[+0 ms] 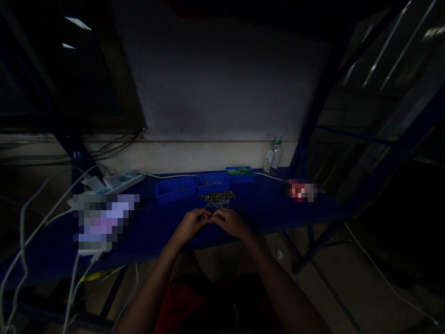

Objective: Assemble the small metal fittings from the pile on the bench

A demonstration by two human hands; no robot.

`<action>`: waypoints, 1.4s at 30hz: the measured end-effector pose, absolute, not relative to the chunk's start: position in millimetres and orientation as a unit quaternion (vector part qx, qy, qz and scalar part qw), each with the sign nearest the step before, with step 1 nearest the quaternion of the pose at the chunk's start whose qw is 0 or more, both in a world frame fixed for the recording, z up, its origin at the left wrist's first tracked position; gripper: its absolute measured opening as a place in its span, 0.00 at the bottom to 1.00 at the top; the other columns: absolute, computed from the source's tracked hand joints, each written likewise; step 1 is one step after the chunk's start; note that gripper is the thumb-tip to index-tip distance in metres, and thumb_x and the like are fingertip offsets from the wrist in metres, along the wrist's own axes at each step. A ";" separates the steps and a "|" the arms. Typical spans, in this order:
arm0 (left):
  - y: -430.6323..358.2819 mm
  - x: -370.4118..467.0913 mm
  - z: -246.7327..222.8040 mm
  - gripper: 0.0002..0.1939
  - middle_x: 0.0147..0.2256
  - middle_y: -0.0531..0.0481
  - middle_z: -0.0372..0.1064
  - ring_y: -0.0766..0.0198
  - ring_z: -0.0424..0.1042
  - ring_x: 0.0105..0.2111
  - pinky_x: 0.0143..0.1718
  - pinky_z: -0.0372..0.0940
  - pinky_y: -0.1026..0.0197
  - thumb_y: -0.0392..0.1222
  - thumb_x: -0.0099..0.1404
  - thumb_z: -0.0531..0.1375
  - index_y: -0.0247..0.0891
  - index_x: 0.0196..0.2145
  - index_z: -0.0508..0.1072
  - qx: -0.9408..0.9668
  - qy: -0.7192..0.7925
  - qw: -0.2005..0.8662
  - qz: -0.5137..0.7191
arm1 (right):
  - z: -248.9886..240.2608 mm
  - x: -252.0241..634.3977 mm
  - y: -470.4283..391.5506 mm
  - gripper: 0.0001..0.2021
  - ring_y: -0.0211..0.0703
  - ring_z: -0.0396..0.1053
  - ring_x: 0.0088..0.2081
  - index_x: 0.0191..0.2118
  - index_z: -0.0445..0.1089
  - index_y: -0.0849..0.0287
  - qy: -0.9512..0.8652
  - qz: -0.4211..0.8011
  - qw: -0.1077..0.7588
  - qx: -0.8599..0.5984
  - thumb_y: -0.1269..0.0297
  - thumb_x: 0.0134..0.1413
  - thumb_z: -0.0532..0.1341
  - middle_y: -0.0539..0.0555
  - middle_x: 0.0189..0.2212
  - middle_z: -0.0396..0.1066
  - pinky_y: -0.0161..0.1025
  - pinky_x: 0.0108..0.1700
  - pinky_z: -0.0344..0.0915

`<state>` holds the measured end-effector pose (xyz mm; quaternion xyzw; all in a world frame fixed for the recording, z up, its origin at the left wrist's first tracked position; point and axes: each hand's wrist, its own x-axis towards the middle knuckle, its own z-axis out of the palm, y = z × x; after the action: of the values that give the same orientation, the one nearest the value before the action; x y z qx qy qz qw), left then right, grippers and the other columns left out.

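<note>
My left hand (193, 224) and my right hand (229, 221) meet over the front part of the blue table (149, 232). The fingers of each are pinched together, with the tips close to each other; whatever is between them is too small and dark to make out. Just beyond the fingertips lies a heap of small brass-coloured parts (219, 196), with thin silver pins (219, 203) at its near side. Behind the heap stand a blue bin with a few small pieces (175, 187), a blue bin with silver pieces (212, 182) and a blue bin with green pieces (240, 174).
A clear bottle (273, 157) stands at the back right. On the left are a white power strip (121, 182), loose white cables (22, 232) and a blurred-out item (106, 222). Another blurred-out item (302, 190) lies at the right. A wall (215, 155) rises behind the table.
</note>
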<state>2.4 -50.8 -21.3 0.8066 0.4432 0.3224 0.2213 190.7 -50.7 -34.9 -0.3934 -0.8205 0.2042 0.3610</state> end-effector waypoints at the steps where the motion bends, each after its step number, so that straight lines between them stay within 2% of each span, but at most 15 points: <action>1: -51.2 2.8 -20.8 0.14 0.30 0.50 0.70 0.63 0.69 0.30 0.32 0.62 0.65 0.47 0.56 0.59 0.37 0.37 0.73 0.807 0.443 0.222 0.322 | -34.8 190.7 -50.8 0.06 0.35 0.65 0.33 0.34 0.69 0.57 -0.821 0.203 0.359 -0.394 0.64 0.55 0.55 0.50 0.32 0.69 0.31 0.35 0.58; 7: -53.7 6.5 -16.9 0.15 0.30 0.50 0.71 0.64 0.69 0.30 0.32 0.62 0.65 0.49 0.55 0.60 0.36 0.36 0.72 0.801 0.446 0.221 0.333 | -37.1 190.0 -48.9 0.06 0.35 0.66 0.33 0.33 0.69 0.58 -0.808 0.200 0.381 -0.402 0.67 0.55 0.55 0.50 0.31 0.70 0.31 0.36 0.59; 11: -55.9 8.4 -13.5 0.15 0.30 0.49 0.71 0.64 0.68 0.29 0.31 0.62 0.65 0.51 0.57 0.57 0.36 0.35 0.73 0.801 0.454 0.212 0.328 | -37.7 190.0 -47.5 0.06 0.36 0.67 0.34 0.34 0.68 0.58 -0.788 0.215 0.398 -0.416 0.67 0.55 0.54 0.50 0.31 0.70 0.31 0.36 0.61; 17: -57.8 7.8 -11.2 0.13 0.31 0.49 0.71 0.63 0.68 0.30 0.33 0.61 0.64 0.46 0.61 0.53 0.37 0.34 0.73 0.807 0.450 0.204 0.323 | -33.5 190.7 -50.1 0.06 0.37 0.69 0.33 0.34 0.68 0.58 -0.776 0.228 0.402 -0.428 0.66 0.55 0.54 0.51 0.30 0.71 0.32 0.36 0.62; 42: -57.4 7.1 -10.7 0.13 0.32 0.48 0.72 0.63 0.69 0.31 0.33 0.62 0.64 0.45 0.61 0.53 0.37 0.35 0.73 0.800 0.453 0.215 0.329 | -32.7 191.1 -52.4 0.06 0.37 0.69 0.33 0.34 0.67 0.57 -0.778 0.220 0.402 -0.429 0.65 0.55 0.54 0.51 0.30 0.71 0.32 0.36 0.62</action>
<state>7.1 -57.4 -10.7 0.8002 0.4532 0.3286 0.2150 191.1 -52.4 -32.7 -0.4294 -0.7781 0.2195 0.4024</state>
